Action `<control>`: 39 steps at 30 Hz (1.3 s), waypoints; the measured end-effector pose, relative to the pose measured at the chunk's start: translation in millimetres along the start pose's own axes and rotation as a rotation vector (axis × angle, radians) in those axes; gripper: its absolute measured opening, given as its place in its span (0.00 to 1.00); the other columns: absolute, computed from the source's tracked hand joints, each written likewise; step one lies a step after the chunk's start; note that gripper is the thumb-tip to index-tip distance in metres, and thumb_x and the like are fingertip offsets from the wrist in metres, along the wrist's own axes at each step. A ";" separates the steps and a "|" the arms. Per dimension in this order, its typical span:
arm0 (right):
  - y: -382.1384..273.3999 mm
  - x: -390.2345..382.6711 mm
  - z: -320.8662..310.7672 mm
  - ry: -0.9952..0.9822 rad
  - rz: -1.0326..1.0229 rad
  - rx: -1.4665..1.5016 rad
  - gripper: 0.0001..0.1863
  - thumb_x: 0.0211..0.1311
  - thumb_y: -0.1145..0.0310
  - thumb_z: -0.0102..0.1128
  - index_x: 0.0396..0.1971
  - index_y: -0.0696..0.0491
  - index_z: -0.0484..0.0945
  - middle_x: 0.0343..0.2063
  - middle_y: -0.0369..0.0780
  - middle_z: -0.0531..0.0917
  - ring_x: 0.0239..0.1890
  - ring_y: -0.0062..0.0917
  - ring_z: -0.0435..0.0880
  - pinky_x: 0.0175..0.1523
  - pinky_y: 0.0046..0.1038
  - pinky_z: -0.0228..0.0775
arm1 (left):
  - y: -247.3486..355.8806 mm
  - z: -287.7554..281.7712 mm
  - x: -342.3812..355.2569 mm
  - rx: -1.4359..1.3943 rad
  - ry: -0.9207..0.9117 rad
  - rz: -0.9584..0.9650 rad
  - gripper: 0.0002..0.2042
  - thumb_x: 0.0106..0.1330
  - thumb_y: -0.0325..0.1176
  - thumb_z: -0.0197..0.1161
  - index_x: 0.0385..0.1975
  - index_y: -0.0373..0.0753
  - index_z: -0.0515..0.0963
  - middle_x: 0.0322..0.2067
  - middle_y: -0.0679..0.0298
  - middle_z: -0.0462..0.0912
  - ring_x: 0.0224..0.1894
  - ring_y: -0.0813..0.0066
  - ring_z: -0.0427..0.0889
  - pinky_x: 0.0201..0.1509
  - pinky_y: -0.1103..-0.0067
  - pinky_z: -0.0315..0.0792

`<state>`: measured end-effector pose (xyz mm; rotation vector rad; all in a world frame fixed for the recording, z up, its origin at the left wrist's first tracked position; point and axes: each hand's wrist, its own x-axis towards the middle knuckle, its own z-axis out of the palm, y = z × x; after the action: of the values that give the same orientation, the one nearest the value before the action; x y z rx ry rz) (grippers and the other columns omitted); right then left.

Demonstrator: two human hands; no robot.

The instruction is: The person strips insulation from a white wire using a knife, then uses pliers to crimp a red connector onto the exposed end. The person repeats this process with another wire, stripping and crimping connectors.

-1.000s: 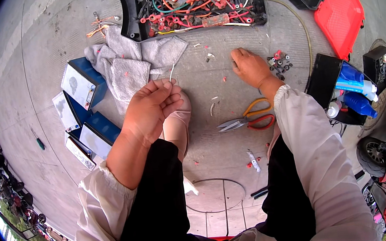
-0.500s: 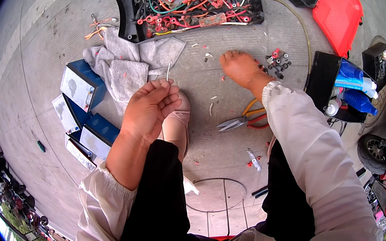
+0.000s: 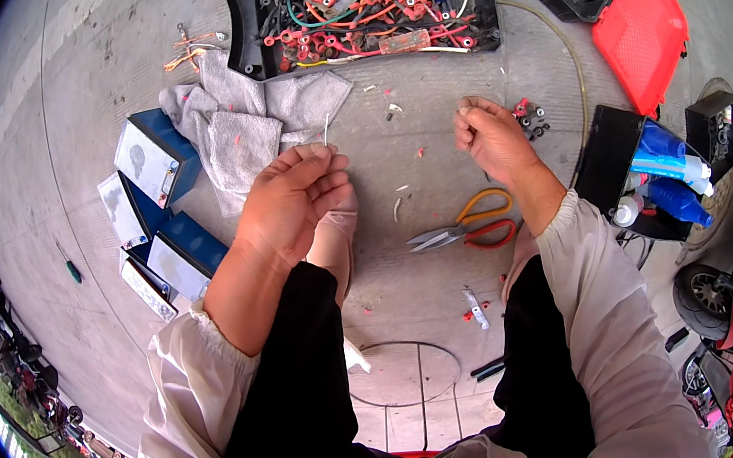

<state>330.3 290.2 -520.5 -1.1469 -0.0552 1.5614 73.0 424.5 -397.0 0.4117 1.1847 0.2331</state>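
My left hand (image 3: 290, 198) pinches a thin white wire (image 3: 328, 130) between thumb and fingertips, its free end sticking up past them. Off to the right, my right hand (image 3: 498, 139) is raised over the ground with thumb and fingers drawn together; whatever it may hold is hidden. Just beyond that hand lies a small pile of red and black terminal pieces (image 3: 533, 118). Scissors (image 3: 460, 227) with one yellow and one red handle rest on the ground between my legs, blades pointing left. Short white scraps (image 3: 398, 209) are scattered near them.
A black tray (image 3: 242, 18) full of tangled wires stands at the far side. A grey towel (image 3: 243, 143) and several blue-and-white boxes (image 3: 170, 260) are on the left. At right are a red lid (image 3: 640, 32), a black case (image 3: 602, 155) with bottles, and a screwdriver (image 3: 72, 271) lies far left.
My right hand has moved right and a little nearer, turning so its thumb and fingertips show. My left hand keeps the white wire and has shifted slightly right.
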 end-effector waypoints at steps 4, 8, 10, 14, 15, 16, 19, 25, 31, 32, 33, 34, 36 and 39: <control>-16.3 -26.0 22.9 -0.114 0.078 0.244 0.01 0.63 0.72 0.53 0.31 0.50 0.72 0.24 0.29 0.71 0.26 0.15 0.68 0.33 0.20 0.61 | -1.3 16.0 -1.6 0.039 -0.076 0.020 0.06 0.71 0.29 0.54 0.39 0.35 0.77 0.37 0.60 0.83 0.35 0.75 0.83 0.44 0.79 0.81; -22.0 -40.6 39.3 -0.266 0.122 0.329 0.01 0.63 0.71 0.53 0.32 0.50 0.72 0.24 0.30 0.71 0.26 0.16 0.68 0.33 0.21 0.62 | -6.2 34.2 -2.0 0.044 -0.103 0.010 0.06 0.70 0.28 0.54 0.39 0.34 0.77 0.38 0.60 0.82 0.35 0.76 0.83 0.43 0.79 0.81; -24.6 -46.8 44.2 -0.284 0.140 0.328 0.02 0.64 0.70 0.52 0.31 0.50 0.72 0.24 0.30 0.71 0.25 0.16 0.68 0.32 0.21 0.61 | -6.5 39.9 -2.1 0.054 -0.105 0.008 0.06 0.70 0.28 0.54 0.39 0.35 0.77 0.38 0.60 0.82 0.36 0.76 0.83 0.43 0.79 0.81; -2.0 -44.3 15.2 -0.021 0.052 -0.191 0.03 0.60 0.73 0.55 0.34 0.53 0.74 0.23 0.31 0.73 0.26 0.21 0.72 0.35 0.23 0.66 | -7.0 41.8 -1.2 0.051 -0.058 0.007 0.06 0.70 0.29 0.54 0.39 0.35 0.77 0.38 0.60 0.82 0.36 0.76 0.82 0.42 0.79 0.81; 13.0 -40.9 -4.8 0.150 -0.037 -0.498 0.05 0.59 0.74 0.55 0.36 0.55 0.74 0.23 0.33 0.74 0.26 0.22 0.73 0.37 0.24 0.67 | -7.0 44.8 1.1 0.046 -0.061 0.003 0.06 0.70 0.29 0.55 0.39 0.35 0.77 0.38 0.61 0.83 0.36 0.75 0.82 0.42 0.79 0.81; 17.7 -40.0 -9.2 0.308 -0.118 -0.801 0.07 0.58 0.75 0.56 0.37 0.56 0.75 0.22 0.34 0.74 0.26 0.24 0.74 0.38 0.25 0.68 | -8.0 42.8 1.4 0.038 -0.047 0.001 0.06 0.70 0.29 0.55 0.39 0.36 0.77 0.38 0.61 0.83 0.36 0.75 0.82 0.42 0.79 0.81; 23.6 -39.4 -18.5 0.331 -0.421 -1.418 0.27 0.51 0.78 0.56 0.55 0.53 0.72 0.35 0.44 0.76 0.38 0.33 0.77 0.45 0.31 0.71 | -9.9 36.6 4.6 0.034 -0.051 -0.002 0.05 0.70 0.29 0.55 0.39 0.36 0.77 0.37 0.61 0.83 0.36 0.75 0.83 0.42 0.79 0.80; 17.1 -15.0 -4.3 0.292 -0.390 -1.838 0.36 0.54 0.78 0.52 0.66 0.43 0.64 0.41 0.45 0.71 0.49 0.40 0.71 0.53 0.39 0.67 | -10.8 33.6 6.7 0.023 -0.079 -0.006 0.05 0.70 0.28 0.54 0.39 0.36 0.77 0.37 0.61 0.82 0.36 0.74 0.83 0.43 0.79 0.80; 25.3 -7.9 -8.6 0.231 -0.330 -1.956 0.33 0.58 0.75 0.50 0.66 0.40 0.64 0.43 0.44 0.70 0.49 0.40 0.71 0.54 0.41 0.66 | -11.4 25.3 8.9 0.018 -0.070 0.010 0.06 0.70 0.28 0.54 0.40 0.35 0.76 0.37 0.60 0.82 0.36 0.73 0.82 0.44 0.78 0.80; 29.0 -11.3 -11.2 0.198 -0.334 -1.983 0.33 0.58 0.74 0.50 0.66 0.40 0.64 0.44 0.44 0.70 0.49 0.40 0.71 0.54 0.41 0.66 | -10.3 25.6 8.2 0.016 -0.070 0.008 0.06 0.70 0.28 0.54 0.40 0.35 0.76 0.37 0.60 0.82 0.36 0.73 0.82 0.44 0.78 0.80; 34.0 -16.7 -13.3 0.197 -0.370 -2.000 0.32 0.58 0.74 0.50 0.66 0.40 0.65 0.43 0.44 0.70 0.49 0.40 0.71 0.54 0.40 0.66 | -8.9 26.5 7.0 0.014 -0.070 0.006 0.06 0.70 0.28 0.54 0.40 0.35 0.76 0.37 0.60 0.82 0.36 0.74 0.82 0.44 0.78 0.80; 40.0 -23.8 -12.8 0.194 -0.408 -2.014 0.32 0.58 0.74 0.50 0.65 0.40 0.65 0.43 0.44 0.70 0.49 0.40 0.71 0.54 0.40 0.66 | -8.4 26.0 5.9 0.012 -0.066 0.005 0.06 0.70 0.28 0.54 0.40 0.35 0.76 0.37 0.61 0.82 0.36 0.74 0.82 0.44 0.78 0.80; 45.7 -32.4 -15.5 0.163 -0.432 -1.980 0.31 0.58 0.74 0.50 0.64 0.41 0.67 0.42 0.44 0.71 0.48 0.39 0.72 0.54 0.40 0.66 | -8.2 25.1 5.7 0.011 -0.078 0.010 0.06 0.70 0.28 0.54 0.40 0.35 0.77 0.37 0.61 0.82 0.36 0.74 0.82 0.44 0.79 0.80; 44.0 -37.7 -12.4 0.151 -0.441 -1.835 0.31 0.56 0.75 0.51 0.63 0.42 0.69 0.41 0.44 0.71 0.47 0.39 0.72 0.53 0.39 0.67 | -10.5 20.2 5.7 0.018 -0.067 0.011 0.06 0.70 0.28 0.54 0.40 0.35 0.77 0.37 0.61 0.82 0.36 0.74 0.82 0.44 0.79 0.79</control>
<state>302.2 238.8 -529.3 -2.3075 -1.7761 0.6929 93.5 413.4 -400.0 0.4388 1.1199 0.2172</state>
